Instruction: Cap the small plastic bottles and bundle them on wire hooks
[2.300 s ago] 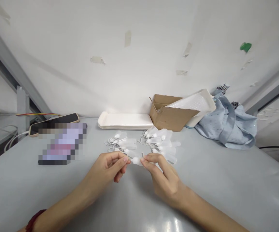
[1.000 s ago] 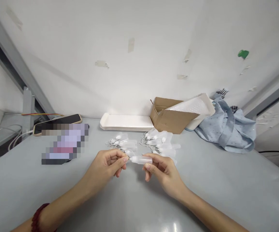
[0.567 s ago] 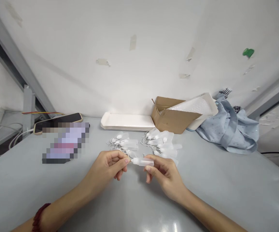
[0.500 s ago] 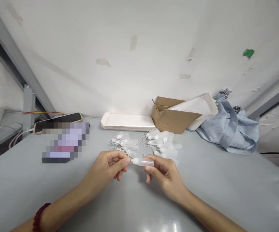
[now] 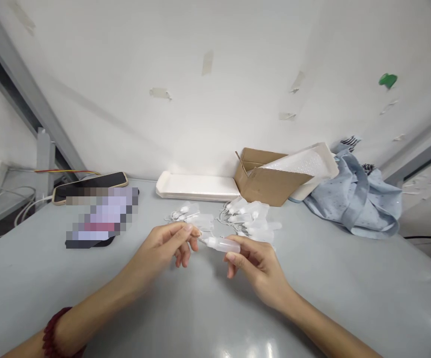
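Your right hand (image 5: 258,262) has its grip clamped on a small translucent bottle (image 5: 222,244), held nearly level over the desk (image 5: 200,308), nozzle (image 5: 209,242) toward your left hand (image 5: 167,243). There, thumb and finger are pinched together; anything between them is too small to tell. You seem to be working at the nozzle, which calls for a steady bottle.

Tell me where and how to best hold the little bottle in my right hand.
I'd pinch the bottle near the base of its tube-shaped body, thumb and fingers coming from the right. Its narrow white top points toward your left hand, so a grip there, like your right hand has, should leave that end free.
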Available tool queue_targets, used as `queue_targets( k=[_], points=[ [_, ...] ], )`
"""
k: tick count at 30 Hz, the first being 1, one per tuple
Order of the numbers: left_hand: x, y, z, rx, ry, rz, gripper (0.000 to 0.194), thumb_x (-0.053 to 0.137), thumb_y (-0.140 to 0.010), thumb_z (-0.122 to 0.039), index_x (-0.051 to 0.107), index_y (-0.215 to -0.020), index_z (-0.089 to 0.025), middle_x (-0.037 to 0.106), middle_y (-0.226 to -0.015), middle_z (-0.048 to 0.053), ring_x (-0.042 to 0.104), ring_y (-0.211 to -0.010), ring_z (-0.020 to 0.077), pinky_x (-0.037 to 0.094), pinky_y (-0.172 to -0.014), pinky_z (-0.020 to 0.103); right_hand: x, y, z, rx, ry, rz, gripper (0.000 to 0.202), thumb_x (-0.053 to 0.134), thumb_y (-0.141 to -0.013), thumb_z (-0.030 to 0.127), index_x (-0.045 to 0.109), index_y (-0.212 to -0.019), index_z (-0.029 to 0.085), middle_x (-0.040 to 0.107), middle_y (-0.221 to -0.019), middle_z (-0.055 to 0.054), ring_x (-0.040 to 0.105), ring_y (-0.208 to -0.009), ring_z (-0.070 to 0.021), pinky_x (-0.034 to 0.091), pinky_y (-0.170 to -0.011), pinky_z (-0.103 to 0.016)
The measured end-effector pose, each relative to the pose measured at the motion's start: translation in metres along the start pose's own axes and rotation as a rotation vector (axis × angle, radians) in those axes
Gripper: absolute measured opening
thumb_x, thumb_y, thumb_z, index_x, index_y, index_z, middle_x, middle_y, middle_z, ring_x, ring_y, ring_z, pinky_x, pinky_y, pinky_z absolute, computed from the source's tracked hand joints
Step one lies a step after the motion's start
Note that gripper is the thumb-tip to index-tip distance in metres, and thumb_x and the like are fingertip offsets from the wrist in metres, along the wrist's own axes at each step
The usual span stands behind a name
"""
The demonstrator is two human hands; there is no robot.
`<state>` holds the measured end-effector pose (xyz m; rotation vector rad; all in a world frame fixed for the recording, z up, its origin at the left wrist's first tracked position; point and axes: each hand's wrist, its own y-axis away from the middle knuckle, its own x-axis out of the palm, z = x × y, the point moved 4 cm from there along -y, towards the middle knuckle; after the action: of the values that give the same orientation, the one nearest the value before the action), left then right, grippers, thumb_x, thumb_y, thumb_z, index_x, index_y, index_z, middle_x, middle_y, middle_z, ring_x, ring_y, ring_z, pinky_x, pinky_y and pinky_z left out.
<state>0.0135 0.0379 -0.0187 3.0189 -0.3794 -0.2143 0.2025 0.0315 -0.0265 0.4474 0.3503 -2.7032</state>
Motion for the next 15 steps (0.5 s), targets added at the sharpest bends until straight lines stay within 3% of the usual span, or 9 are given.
queue_targets(
  k=[4,8,15],
  points=[
    [0.001,0.001,-0.006,0.037,-0.135,0.022,0.028,0.05,-0.086,-0.04,0.059,-0.072,-0.018,0.051,-0.054,-0.004,0.049,-0.052,0.0115,0.038,-0.054,0.024,0.001,0.0,0.0,0.004,-0.021,0.012,0.024,0.051,-0.089,0.03,0.065,-0.103,0.017,0.059,-0.058,0.001,0.055,-0.055,-0.0127,0.044,-0.056,-0.025],
    [0.003,0.005,-0.011,0.092,-0.249,-0.009,0.024,0.052,-0.084,-0.036,0.059,-0.068,-0.019,0.054,-0.059,-0.004,0.049,-0.053,0.0105,0.039,-0.055,0.022,0.003,0.001,-0.001,-0.006,0.013,0.022,0.021,0.051,-0.088,0.027,0.066,-0.098,0.017,0.059,-0.057,0.002,0.056,-0.054,-0.0126,0.042,-0.055,-0.025],
    [0.006,0.007,-0.003,0.076,-0.254,-0.004,0.024,0.05,-0.084,-0.034,0.058,-0.068,-0.018,0.055,-0.06,-0.004,0.05,-0.05,0.0099,0.039,-0.053,0.022,0.003,0.001,0.001,-0.046,0.078,0.019,0.021,0.049,-0.088,0.023,0.066,-0.098,0.017,0.059,-0.053,0.003,0.052,-0.051,-0.0118,0.036,-0.052,-0.024]
  ],
)
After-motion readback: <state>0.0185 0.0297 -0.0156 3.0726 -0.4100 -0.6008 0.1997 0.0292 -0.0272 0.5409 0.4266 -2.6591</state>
